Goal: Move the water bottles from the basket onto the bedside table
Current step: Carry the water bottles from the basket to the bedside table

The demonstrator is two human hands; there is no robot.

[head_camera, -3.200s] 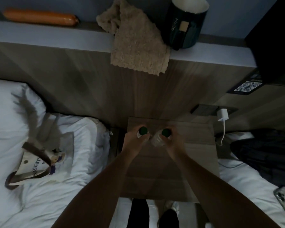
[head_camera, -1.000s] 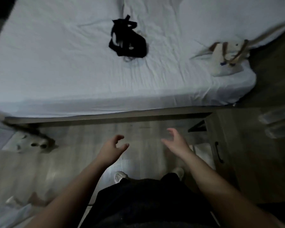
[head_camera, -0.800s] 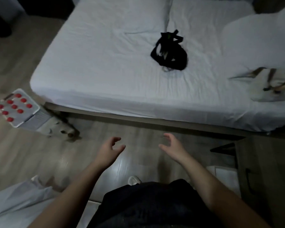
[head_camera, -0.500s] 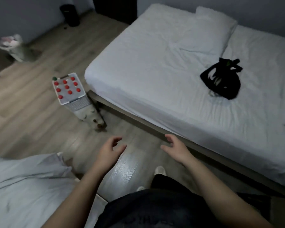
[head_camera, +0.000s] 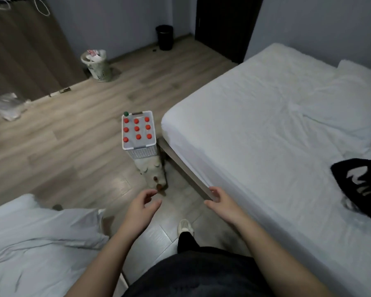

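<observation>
A white plastic basket point(head_camera: 142, 151) stands on the wooden floor by the corner of the bed, well ahead of me. It holds several water bottles with red caps point(head_camera: 136, 128) and one with a green cap point(head_camera: 126, 114) at its far left corner. My left hand point(head_camera: 142, 205) and my right hand point(head_camera: 221, 200) hover in front of me at waist height, both with fingers apart and nothing in them. The bedside table is out of view.
A white bed point(head_camera: 276, 133) fills the right side, with a black bag point(head_camera: 362, 185) on it. A second bed's sheet point(head_camera: 36, 243) lies at lower left. A pale object point(head_camera: 153, 170) rests on the floor against the basket. A white bin point(head_camera: 96, 65) and a black bin point(head_camera: 165, 37) stand farther off.
I have turned away from the bedside table, where both hands held green-capped bottles. My hands now hold nothing, and the basket has come into the centre of view.
</observation>
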